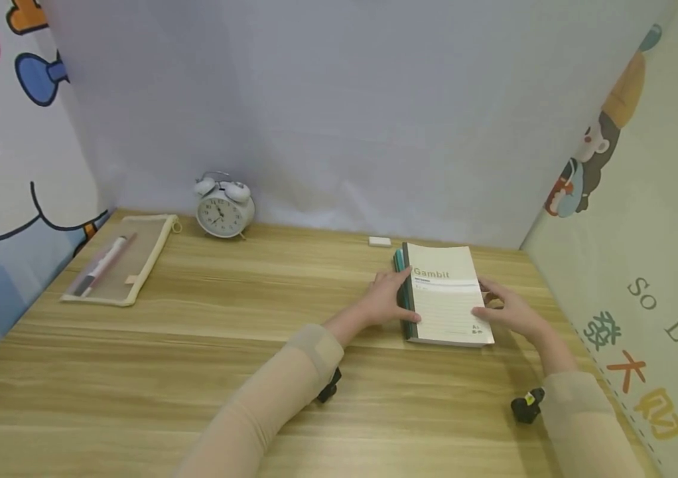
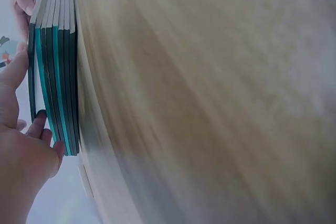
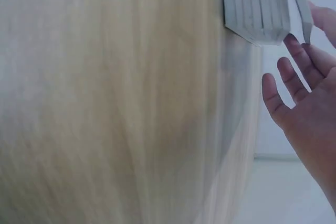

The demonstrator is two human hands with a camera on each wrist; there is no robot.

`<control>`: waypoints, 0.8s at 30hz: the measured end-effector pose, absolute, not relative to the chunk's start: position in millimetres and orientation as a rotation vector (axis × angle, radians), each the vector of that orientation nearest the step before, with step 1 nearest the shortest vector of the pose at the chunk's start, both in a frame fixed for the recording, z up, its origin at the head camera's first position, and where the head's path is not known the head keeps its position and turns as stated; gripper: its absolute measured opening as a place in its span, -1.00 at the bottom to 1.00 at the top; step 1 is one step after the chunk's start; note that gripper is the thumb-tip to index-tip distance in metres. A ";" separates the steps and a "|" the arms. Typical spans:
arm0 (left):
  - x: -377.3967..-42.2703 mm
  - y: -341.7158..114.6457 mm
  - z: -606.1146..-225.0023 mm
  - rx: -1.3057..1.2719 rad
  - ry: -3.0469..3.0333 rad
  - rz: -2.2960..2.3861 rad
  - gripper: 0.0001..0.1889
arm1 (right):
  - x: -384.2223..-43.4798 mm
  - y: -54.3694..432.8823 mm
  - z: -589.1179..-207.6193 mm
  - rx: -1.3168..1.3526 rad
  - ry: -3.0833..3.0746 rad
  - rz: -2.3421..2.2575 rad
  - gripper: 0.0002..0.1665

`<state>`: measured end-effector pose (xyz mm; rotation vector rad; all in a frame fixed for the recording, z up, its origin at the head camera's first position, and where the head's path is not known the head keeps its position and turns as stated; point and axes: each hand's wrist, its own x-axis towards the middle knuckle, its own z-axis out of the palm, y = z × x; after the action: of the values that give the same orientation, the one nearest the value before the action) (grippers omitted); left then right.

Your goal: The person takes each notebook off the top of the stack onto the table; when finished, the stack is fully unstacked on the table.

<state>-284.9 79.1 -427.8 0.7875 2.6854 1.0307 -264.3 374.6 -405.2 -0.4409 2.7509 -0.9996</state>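
A stack of several notebooks with dark and teal spines (image 2: 58, 87) lies on the wooden table. On top is a cream notebook (image 1: 443, 295) lettered "Gambit". My left hand (image 1: 385, 298) grips its spine side, thumb on the cover. My right hand (image 1: 512, 311) pinches the opposite edge, thumb on top and fingers below. A gap shows between this top notebook (image 3: 300, 6) and the page edges of the stack (image 3: 254, 3) in the right wrist view. In the left wrist view, fingertips of the left hand (image 2: 23, 140) reach under the top notebook, and the other fingers rest along the spines below.
A white eraser-like block (image 1: 379, 241) lies behind the stack by the back wall. A white twin-bell alarm clock (image 1: 223, 207) stands at the back left. Left of it is a mesh zip pouch (image 1: 144, 255) with pens inside. A printed wall panel (image 1: 631, 265) borders the right side.
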 end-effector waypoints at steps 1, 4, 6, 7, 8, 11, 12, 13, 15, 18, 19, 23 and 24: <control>-284.5 79.0 -427.4 0.789 2.687 1.032 0.09 | -263.7 374.9 -404.0 -0.433 2.743 -1.002 -0.04; -284.2 78.4 -426.1 0.800 2.708 1.025 0.07 | -263.0 373.6 -399.5 -0.431 2.729 -1.036 -0.01; -284.2 77.9 -424.4 0.812 2.729 1.019 0.05 | -263.0 372.3 -396.3 -0.439 2.734 -1.057 0.01; -284.2 77.5 -423.1 0.815 2.739 1.017 0.05 | -263.1 371.6 -394.7 -0.448 2.739 -1.068 0.02; -284.1 77.1 -421.9 0.817 2.747 1.018 0.04 | -263.5 371.0 -393.2 -0.460 2.737 -1.082 0.03; -283.4 75.4 -417.6 0.815 2.759 1.034 0.03 | -264.2 369.9 -388.9 -0.476 2.744 -1.089 0.07; -283.1 74.7 -416.3 0.816 2.760 1.040 0.02 | -264.3 369.6 -387.6 -0.472 2.740 -1.090 0.08; -282.7 73.9 -414.9 0.817 2.757 1.051 0.01 | -264.6 369.5 -386.7 -0.469 2.742 -1.083 0.10; -281.7 72.2 -411.9 0.823 2.749 1.080 0.00 | -265.1 369.1 -385.0 -0.474 2.741 -1.080 0.11; -280.2 68.8 -407.5 0.836 2.744 1.117 -0.02 | -265.5 367.3 -382.5 -0.511 2.738 -1.083 0.08; -280.0 67.6 -405.6 0.838 2.746 1.125 -0.03 | -265.6 366.9 -381.5 -0.528 2.741 -1.084 0.05; -281.5 60.9 -399.5 0.850 2.753 1.146 -0.05 | -266.3 361.8 -375.3 -0.591 2.740 -1.068 -0.02; -282.2 58.7 -397.9 0.855 2.751 1.151 -0.05 | -266.8 359.8 -373.5 -0.601 2.738 -1.061 -0.03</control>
<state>-282.2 58.7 -397.9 0.8550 2.7507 1.1511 -266.8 359.8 -373.5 -0.6010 2.7382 -1.0607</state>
